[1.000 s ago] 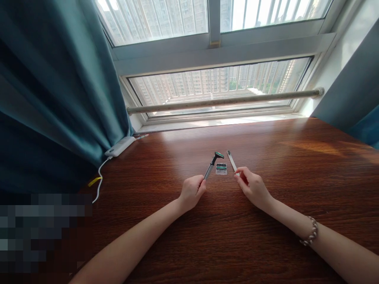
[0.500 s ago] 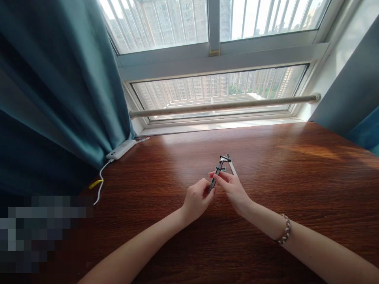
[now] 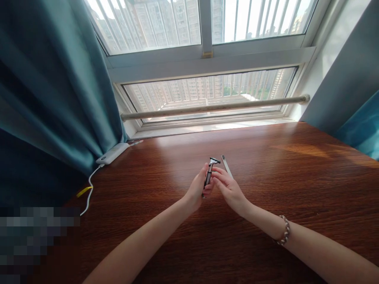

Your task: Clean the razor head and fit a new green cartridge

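A razor (image 3: pixel 208 177) with a dark and silver handle is held upright in my left hand (image 3: pixel 196 190), its head at the top. My left fingers wrap round the lower handle. My right hand (image 3: pixel 232 192) is close beside it on the right, fingers slightly bent and apart, their tips at or very near the handle. Whether they touch it I cannot tell. Just beyond my right hand, a slim pale stick with a dark end, like a toothbrush (image 3: pixel 227 167), lies on the wooden table (image 3: pixel 281 165); its near end is hidden by the hand.
A white power strip or adapter (image 3: pixel 113 153) with a white cable (image 3: pixel 90 192) and yellow tag (image 3: pixel 83 192) lies at the table's left edge, by the teal curtain (image 3: pixel 79 86). A horizontal rail (image 3: pixel 216 108) crosses the window behind the table.
The razor has shifted left and turned more upright in my left hand. My right fingers have loosened from its handle. The view has swung slightly right.
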`<state>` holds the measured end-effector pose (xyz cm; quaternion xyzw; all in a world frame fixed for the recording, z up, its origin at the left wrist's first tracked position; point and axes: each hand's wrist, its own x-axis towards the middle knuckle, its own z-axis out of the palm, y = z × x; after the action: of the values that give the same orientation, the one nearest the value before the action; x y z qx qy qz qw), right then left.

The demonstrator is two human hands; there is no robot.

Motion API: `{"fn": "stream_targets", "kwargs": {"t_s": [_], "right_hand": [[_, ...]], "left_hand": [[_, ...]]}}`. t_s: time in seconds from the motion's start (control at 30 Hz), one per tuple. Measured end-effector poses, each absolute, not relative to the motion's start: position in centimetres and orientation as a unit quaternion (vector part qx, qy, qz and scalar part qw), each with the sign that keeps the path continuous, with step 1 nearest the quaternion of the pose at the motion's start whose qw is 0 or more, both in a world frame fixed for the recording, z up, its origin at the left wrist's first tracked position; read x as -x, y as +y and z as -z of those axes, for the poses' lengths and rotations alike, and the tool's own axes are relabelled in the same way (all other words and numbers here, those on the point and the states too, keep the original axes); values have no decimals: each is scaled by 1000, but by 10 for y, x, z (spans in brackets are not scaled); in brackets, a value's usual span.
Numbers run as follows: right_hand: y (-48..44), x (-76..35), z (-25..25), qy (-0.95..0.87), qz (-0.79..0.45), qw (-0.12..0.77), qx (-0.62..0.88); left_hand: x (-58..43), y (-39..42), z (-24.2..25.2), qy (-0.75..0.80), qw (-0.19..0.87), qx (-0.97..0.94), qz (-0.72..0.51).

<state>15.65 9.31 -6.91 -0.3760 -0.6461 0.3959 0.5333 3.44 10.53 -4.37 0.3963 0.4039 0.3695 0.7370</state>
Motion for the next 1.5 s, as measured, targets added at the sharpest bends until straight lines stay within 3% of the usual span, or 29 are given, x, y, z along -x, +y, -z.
{"fn": "stream_targets", "kwargs": {"t_s": [0.2,0.4,0.67,1.2,1.5], "right_hand": [[100,-176,49,-585,-306,581,476],[107,-194,36,-665,-167,542,487],[141,-200,83,-811,-82,337,471],[158,-217,100,-813,-109,269,505],[163,-223,100,-797,-114,277,525]], "left_hand": [[-24,107,39,428,719,-429,-340],[-22,116,39,424,724,-426,-338],[-8,142,49,422,722,-362,-413],[-8,145,60,425,721,-387,-386],[-9,145,61,433,723,-425,-330]]}}
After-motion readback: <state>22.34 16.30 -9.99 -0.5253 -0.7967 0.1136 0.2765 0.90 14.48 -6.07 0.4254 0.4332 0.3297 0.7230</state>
